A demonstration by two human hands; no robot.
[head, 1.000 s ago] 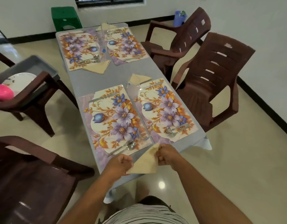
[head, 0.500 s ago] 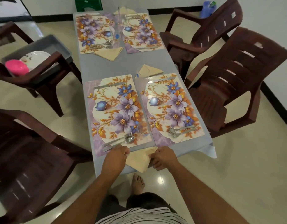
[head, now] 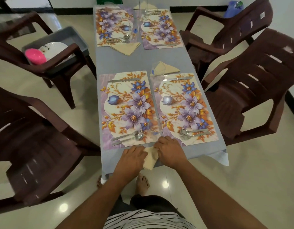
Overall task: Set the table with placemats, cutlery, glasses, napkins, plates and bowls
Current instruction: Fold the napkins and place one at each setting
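Note:
A beige napkin [head: 150,160] lies on the grey table [head: 139,61] at its near edge, just below the near-left floral placemat [head: 128,108]. My left hand [head: 133,156] grips the napkin's left side and my right hand [head: 169,149] grips its right side, so most of it is covered. A fork and spoon [head: 129,138] and a knife [head: 124,80] lie on that placemat. A clear glass [head: 155,128] stands between it and the near-right placemat [head: 184,109], which carries cutlery [head: 192,133]. White plates [head: 53,47] and a pink bowl [head: 35,55] sit in a grey tub [head: 60,35].
The tub rests on a brown chair [head: 48,66] at the left. More brown chairs [head: 252,90] stand on both sides. Two far placemats [head: 113,25] have cutlery, glasses and a napkin [head: 126,47]. Another glass [head: 158,69] and napkin [head: 171,69] sit mid-table.
The napkin has come down from the air onto the table's near edge. My hands have drawn closer together over it, and my view has shifted forward over the table.

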